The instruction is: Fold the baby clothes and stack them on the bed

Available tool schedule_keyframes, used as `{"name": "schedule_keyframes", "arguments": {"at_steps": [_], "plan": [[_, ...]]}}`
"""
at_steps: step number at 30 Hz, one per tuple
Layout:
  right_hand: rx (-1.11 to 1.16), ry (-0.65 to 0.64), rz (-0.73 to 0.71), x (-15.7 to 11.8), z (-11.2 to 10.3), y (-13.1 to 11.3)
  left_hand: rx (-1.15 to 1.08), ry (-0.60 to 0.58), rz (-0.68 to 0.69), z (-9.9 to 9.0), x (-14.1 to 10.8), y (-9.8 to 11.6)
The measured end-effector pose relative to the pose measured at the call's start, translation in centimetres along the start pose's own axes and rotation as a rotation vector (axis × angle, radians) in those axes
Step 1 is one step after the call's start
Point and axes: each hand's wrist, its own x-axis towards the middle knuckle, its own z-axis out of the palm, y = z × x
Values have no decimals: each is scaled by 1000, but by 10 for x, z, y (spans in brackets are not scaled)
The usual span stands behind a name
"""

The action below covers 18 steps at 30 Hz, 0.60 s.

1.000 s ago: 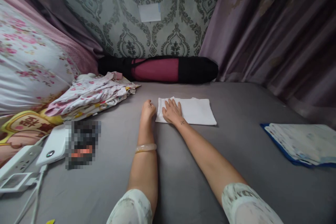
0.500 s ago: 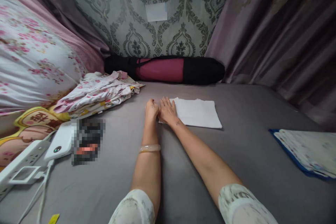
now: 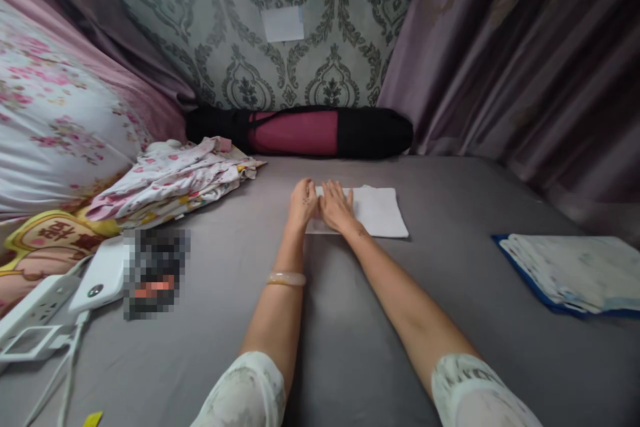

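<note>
A folded white cloth [image 3: 381, 212] lies flat on the grey bed sheet in front of me. My left hand [image 3: 303, 203] is at its left edge, fingers curled in and closed on the edge; the fingertips are partly hidden. Close beside it, my right hand [image 3: 337, 207] lies flat on the left part of the cloth, palm down with fingers stretched forward. A pale bangle [image 3: 286, 278] circles my left forearm.
A black and pink rolled bag [image 3: 295, 132] lies along the patterned wall. Left are crumpled printed clothes [image 3: 175, 177], a white power bank [image 3: 100, 280], a power strip [image 3: 37, 310] and a blurred dark object [image 3: 156, 273]. Folded fabric [image 3: 575, 273] on blue lies right.
Both hands have moved right over the cloth, and its left edge has come inward with them. The right edge stays put on the sheet. My view has turned slightly right.
</note>
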Motion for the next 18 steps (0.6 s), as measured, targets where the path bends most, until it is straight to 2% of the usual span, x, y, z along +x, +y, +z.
{"name": "schedule_keyframes", "arguments": {"at_steps": [3, 6, 12, 16, 18], "plan": [[-66, 29, 49, -11, -9, 32, 141, -76, 184, 17, -8, 10], [-124, 36, 46, -19, -14, 51, 289, -156, 277, 30, -16, 15], [-167, 21, 19, -20, -6, 59, 410, -236, 262, 44, -22, 12], [-169, 23, 9, -19, 0, 62, 424, -299, 217, 48, -22, 12], [-165, 35, 10, -20, 0, 63, 427, -292, 218, 48, -22, 13]]}}
